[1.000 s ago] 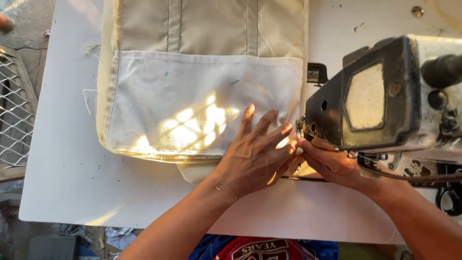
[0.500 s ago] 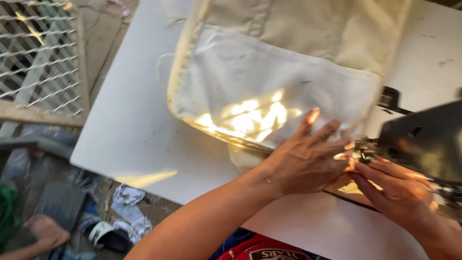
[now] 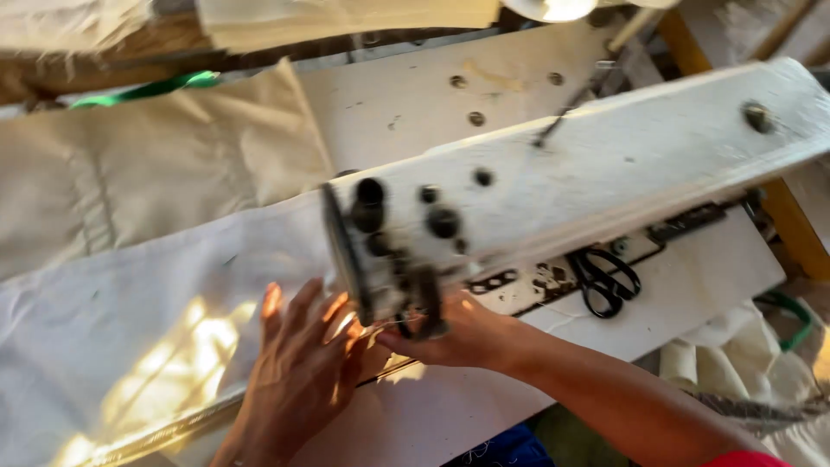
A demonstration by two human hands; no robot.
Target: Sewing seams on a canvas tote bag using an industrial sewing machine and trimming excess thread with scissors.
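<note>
View swung right | fabric [image 3: 130,346] under left hand [image 3: 298,372] | right hand [image 3: 458,333] beside

Black scissors [image 3: 605,281] are lying on the white table [image 3: 692,285] just under the machine's arm. A green strap [image 3: 151,88] is running along the wooden edge at upper left, and pale bundled cloth [image 3: 743,363] is sitting low at the right, beside a green cord [image 3: 791,316].

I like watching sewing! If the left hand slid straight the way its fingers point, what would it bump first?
Probably the sewing machine head. The left hand lies flat on the pale cloth, fingers pointing up and a little right, toward the machine's needle end. Depth is unclear.
</note>
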